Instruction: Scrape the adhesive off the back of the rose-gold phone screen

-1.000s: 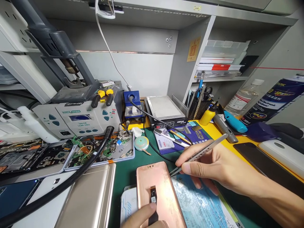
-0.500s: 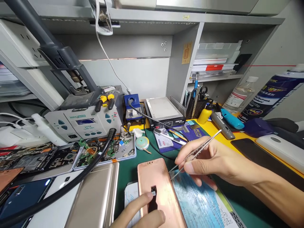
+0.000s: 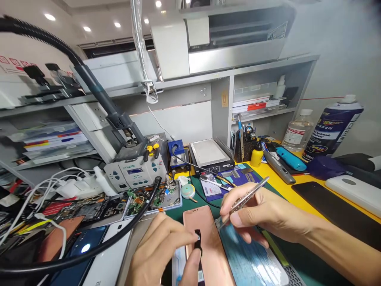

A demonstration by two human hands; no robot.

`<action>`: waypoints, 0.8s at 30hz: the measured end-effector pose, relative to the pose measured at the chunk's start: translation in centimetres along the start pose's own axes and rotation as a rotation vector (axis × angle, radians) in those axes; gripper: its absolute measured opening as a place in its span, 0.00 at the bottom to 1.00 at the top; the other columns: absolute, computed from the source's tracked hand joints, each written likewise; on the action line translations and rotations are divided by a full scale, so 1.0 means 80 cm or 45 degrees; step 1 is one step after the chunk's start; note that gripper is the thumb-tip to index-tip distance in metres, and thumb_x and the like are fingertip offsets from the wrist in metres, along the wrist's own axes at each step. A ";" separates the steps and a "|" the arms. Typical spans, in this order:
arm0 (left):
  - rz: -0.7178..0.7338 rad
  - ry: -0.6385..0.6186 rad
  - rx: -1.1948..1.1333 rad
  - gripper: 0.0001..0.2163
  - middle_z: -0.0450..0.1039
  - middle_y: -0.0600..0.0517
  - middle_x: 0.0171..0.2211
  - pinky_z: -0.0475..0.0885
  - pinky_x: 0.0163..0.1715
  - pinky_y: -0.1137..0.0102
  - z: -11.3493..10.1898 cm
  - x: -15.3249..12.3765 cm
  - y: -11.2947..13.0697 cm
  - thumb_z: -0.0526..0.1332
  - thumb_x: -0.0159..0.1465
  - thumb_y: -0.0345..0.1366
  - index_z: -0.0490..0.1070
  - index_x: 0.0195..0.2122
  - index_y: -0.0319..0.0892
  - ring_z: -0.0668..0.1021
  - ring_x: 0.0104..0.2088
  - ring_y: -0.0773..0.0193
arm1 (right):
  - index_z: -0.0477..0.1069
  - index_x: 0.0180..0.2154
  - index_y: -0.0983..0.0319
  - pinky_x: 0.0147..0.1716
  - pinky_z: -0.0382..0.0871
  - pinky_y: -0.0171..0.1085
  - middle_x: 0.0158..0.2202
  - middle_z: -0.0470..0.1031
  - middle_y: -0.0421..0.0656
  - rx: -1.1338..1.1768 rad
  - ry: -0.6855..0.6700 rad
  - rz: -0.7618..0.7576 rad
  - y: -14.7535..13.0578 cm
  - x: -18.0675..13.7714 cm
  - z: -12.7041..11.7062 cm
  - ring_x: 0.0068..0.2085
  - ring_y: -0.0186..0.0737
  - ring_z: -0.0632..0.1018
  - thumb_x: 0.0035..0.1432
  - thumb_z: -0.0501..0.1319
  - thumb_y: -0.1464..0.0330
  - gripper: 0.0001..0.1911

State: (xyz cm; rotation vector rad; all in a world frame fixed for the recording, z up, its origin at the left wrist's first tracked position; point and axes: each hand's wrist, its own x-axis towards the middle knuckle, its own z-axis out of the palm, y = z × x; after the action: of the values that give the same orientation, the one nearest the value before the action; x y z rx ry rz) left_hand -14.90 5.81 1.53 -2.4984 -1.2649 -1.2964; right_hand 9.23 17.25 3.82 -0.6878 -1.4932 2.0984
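Note:
A rose-gold phone back (image 3: pixel 208 246) lies on the green mat in front of me. My left hand (image 3: pixel 162 254) pinches a small black flex part (image 3: pixel 198 240) against it with thumb and forefinger. My right hand (image 3: pixel 262 214) grips metal tweezers (image 3: pixel 242 202), their tips resting near the phone's right edge, a little right of the flex part. A blue printed sheet (image 3: pixel 251 262) lies under my right hand beside the phone.
A grey rework station (image 3: pixel 135 174) with a black hose (image 3: pixel 89 250) stands at left, next to a tray of circuit boards (image 3: pixel 154 196) and opened phones (image 3: pixel 86 206). A hot plate (image 3: pixel 210 153), pen holder (image 3: pixel 245 145), spray can (image 3: pixel 331 127) and bottle (image 3: pixel 297 129) line the back.
The camera tilted upward, showing more shelf and ceiling. My left hand came further up over the phone and pinches the flex part. The tweezers stay near the phone's right edge.

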 end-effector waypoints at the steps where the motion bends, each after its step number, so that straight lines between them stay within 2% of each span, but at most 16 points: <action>1: -0.111 -0.019 -0.045 0.10 0.72 0.53 0.31 0.69 0.32 0.71 0.000 0.004 0.006 0.61 0.61 0.21 0.72 0.41 0.41 0.71 0.32 0.68 | 0.81 0.34 0.65 0.11 0.68 0.25 0.31 0.81 0.43 0.002 -0.014 -0.012 -0.001 -0.001 0.002 0.20 0.32 0.77 0.47 0.76 0.70 0.11; 4: -0.578 -0.081 -0.303 0.04 0.68 0.55 0.29 0.63 0.26 0.73 0.000 0.018 0.030 0.61 0.63 0.34 0.75 0.37 0.45 0.66 0.24 0.71 | 0.81 0.34 0.64 0.11 0.67 0.26 0.29 0.79 0.41 0.005 -0.055 -0.040 -0.003 -0.005 0.006 0.20 0.32 0.77 0.46 0.76 0.69 0.11; 7: -1.111 -0.156 -0.681 0.11 0.64 0.57 0.26 0.58 0.26 0.72 0.002 0.033 0.053 0.64 0.59 0.44 0.76 0.36 0.42 0.64 0.23 0.72 | 0.82 0.34 0.64 0.11 0.66 0.26 0.27 0.78 0.39 0.010 -0.077 -0.076 -0.004 -0.009 0.009 0.20 0.32 0.76 0.46 0.75 0.70 0.10; 9: -1.286 -0.225 -0.802 0.14 0.62 0.58 0.22 0.55 0.25 0.73 0.004 0.042 0.061 0.66 0.55 0.45 0.74 0.36 0.40 0.63 0.22 0.72 | 0.82 0.33 0.64 0.11 0.65 0.25 0.26 0.77 0.39 0.013 -0.087 -0.103 -0.004 -0.011 0.010 0.21 0.32 0.76 0.47 0.74 0.71 0.09; 11: -1.308 -0.264 -0.837 0.16 0.61 0.59 0.19 0.51 0.23 0.73 0.007 0.047 0.063 0.66 0.55 0.47 0.72 0.35 0.39 0.62 0.21 0.72 | 0.82 0.33 0.64 0.11 0.66 0.25 0.26 0.76 0.38 0.013 -0.104 -0.123 -0.003 -0.012 0.011 0.21 0.32 0.77 0.47 0.73 0.72 0.08; 15: -1.260 -0.211 -0.930 0.18 0.59 0.60 0.17 0.48 0.22 0.74 0.012 0.047 0.060 0.67 0.57 0.51 0.69 0.31 0.40 0.60 0.18 0.75 | 0.82 0.33 0.65 0.11 0.66 0.25 0.26 0.75 0.38 0.012 -0.142 -0.153 0.000 -0.012 0.012 0.21 0.33 0.77 0.47 0.73 0.72 0.08; 18: -1.337 -0.192 -0.983 0.20 0.51 0.65 0.14 0.41 0.18 0.75 0.012 0.045 0.061 0.70 0.54 0.53 0.68 0.28 0.41 0.51 0.15 0.78 | 0.83 0.33 0.65 0.11 0.66 0.24 0.27 0.75 0.38 0.002 -0.156 -0.168 0.001 -0.013 0.013 0.21 0.31 0.76 0.47 0.73 0.73 0.07; 24: -1.510 -0.179 -1.109 0.20 0.51 0.65 0.13 0.37 0.15 0.76 0.004 0.046 0.069 0.73 0.52 0.52 0.69 0.27 0.41 0.47 0.13 0.80 | 0.83 0.33 0.66 0.11 0.67 0.24 0.23 0.75 0.38 0.001 -0.169 -0.142 0.000 -0.014 0.013 0.19 0.31 0.75 0.48 0.73 0.75 0.07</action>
State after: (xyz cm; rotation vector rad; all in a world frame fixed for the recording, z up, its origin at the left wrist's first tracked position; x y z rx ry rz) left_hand -9.74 4.63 5.52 -2.1490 -2.9823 -2.2607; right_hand 9.40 15.78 4.27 -0.4610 -1.5630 2.0948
